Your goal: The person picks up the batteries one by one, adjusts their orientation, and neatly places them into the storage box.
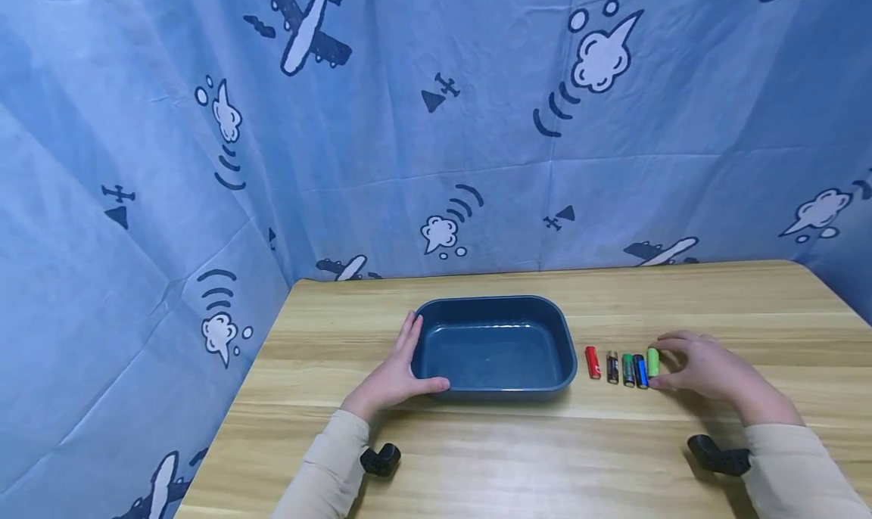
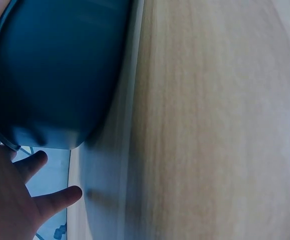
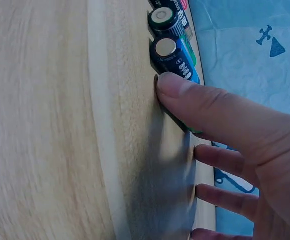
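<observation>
A dark blue rectangular basin (image 1: 493, 352) stands on the wooden table. Against its left end lies my left hand (image 1: 391, 375), fingers straight and spread along the side wall, thumb by the front rim. The left wrist view has the outer wall close up beside the spread fingers (image 2: 57, 200). On the right, my right hand (image 1: 711, 371) pinches a light green battery (image 1: 653, 362) lengthwise, thumb at its near end, a fingertip at its far end. In the right wrist view the thumb (image 3: 175, 87) covers most of this battery. Beside it lies a blue battery (image 1: 640, 371).
Further left in the row lie a dark green battery (image 1: 628, 370), a black battery (image 1: 612, 368) and a red battery (image 1: 593, 362), between the basin and my right hand. A blue patterned curtain (image 1: 490, 125) hangs behind the table (image 1: 518, 451).
</observation>
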`<state>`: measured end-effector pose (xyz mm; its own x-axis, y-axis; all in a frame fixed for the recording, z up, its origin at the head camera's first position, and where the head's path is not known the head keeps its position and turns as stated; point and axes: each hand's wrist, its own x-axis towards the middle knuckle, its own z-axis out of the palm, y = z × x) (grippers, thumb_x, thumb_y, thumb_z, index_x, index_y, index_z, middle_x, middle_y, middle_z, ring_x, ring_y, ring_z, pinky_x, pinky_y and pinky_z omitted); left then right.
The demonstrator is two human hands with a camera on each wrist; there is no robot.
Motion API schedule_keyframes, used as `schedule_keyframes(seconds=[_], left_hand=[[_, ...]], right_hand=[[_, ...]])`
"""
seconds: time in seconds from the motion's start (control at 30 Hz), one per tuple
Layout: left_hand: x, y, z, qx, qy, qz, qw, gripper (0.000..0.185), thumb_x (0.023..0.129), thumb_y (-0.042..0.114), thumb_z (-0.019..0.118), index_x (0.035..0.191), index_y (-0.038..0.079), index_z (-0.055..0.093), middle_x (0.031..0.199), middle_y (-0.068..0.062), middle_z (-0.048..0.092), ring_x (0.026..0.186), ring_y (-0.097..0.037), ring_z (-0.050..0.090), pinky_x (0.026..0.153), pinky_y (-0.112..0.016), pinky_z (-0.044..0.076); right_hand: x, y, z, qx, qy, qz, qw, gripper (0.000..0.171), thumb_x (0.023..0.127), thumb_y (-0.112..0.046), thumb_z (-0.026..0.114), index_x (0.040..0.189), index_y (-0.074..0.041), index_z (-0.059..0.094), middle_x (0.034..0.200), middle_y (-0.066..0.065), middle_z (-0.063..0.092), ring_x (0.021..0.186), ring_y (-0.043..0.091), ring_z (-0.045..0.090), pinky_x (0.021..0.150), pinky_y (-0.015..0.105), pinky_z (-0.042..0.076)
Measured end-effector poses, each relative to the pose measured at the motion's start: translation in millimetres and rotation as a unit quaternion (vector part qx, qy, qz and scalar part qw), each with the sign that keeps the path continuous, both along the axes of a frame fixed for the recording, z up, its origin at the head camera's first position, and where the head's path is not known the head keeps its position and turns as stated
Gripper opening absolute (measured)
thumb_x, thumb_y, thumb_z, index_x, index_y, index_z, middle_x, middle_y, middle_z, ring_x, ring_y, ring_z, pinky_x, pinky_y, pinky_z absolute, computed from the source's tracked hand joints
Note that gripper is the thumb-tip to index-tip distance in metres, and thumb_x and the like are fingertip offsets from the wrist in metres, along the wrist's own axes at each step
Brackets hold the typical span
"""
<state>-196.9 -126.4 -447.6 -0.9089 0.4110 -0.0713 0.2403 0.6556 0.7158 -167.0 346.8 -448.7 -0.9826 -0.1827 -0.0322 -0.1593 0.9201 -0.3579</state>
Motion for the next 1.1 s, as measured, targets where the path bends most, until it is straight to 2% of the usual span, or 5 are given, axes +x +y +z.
schedule_keyframes(seconds=[0.3, 0.47, 0.7, 1.0, 1.1], left_hand=[[-0.3, 1.0, 1.1, -0.005, 0.006, -0.006, 1.0, 0.111, 0.073, 0.053, 0.072, 0.15, 0.023, -0.001, 0.153, 0.009, -0.015, 0.138, -0.032, 0.01, 0.103, -0.053, 0.028], [0.8, 0.8, 2.4, -0.006, 0.005, -0.007, 0.9999, 0.108, 0.074, 0.052, 0.072, 0.15, 0.025, 0.001, 0.153, 0.009, -0.015, 0.138, -0.032, 0.011, 0.102, -0.054, 0.029], [1.7, 0.1, 3.2, -0.008, -0.003, -0.008, 0.9999, 0.106, 0.074, 0.052, 0.071, 0.15, 0.025, 0.002, 0.15, 0.017, -0.019, 0.138, -0.03, 0.012, 0.102, -0.053, 0.03], [0.9, 0.0, 3.2, -0.012, 0.0, -0.01, 0.9999, 0.107, 0.074, 0.055, 0.07, 0.15, 0.024, 0.003, 0.153, 0.01, -0.017, 0.138, -0.033, 0.014, 0.101, -0.053, 0.03], [1.0, -0.4, 3.7, -0.01, 0.0, -0.01, 0.9999, 0.107, 0.073, 0.057, 0.07, 0.15, 0.023, 0.003, 0.154, 0.007, -0.015, 0.138, -0.033, 0.014, 0.101, -0.053, 0.03]], right_hand=[[-1.3, 3.2, 3.7, -0.129, -0.036, -0.039, 0.99, 0.081, 0.072, -0.033, 0.077, 0.13, 0.011, 0.041, 0.124, 0.039, 0.042, 0.11, 0.058, 0.039, 0.086, 0.066, 0.032], [-4.7, -7.4, 11.4, -0.217, -0.022, -0.065, 0.974, 0.073, 0.078, -0.007, 0.071, 0.137, 0.01, 0.031, 0.126, 0.036, 0.043, 0.107, 0.048, 0.051, 0.079, 0.038, 0.051], [-8.3, -27.1, 20.7, -0.345, -0.025, -0.104, 0.932, 0.076, 0.083, -0.012, 0.069, 0.143, 0.004, 0.025, 0.139, 0.031, 0.031, 0.085, -0.015, 0.053, 0.072, 0.012, 0.047], [-17.3, -36.9, 18.6, -0.475, -0.013, -0.059, 0.878, 0.066, 0.083, -0.007, 0.069, 0.141, -0.018, 0.037, 0.116, -0.003, 0.047, 0.089, 0.007, 0.064, 0.073, 0.015, 0.049], [-17.0, -41.7, 24.2, -0.481, -0.02, -0.038, 0.876, 0.067, 0.084, -0.01, 0.068, 0.142, -0.018, 0.035, 0.117, -0.003, 0.047, 0.092, 0.006, 0.063, 0.076, 0.014, 0.046]])
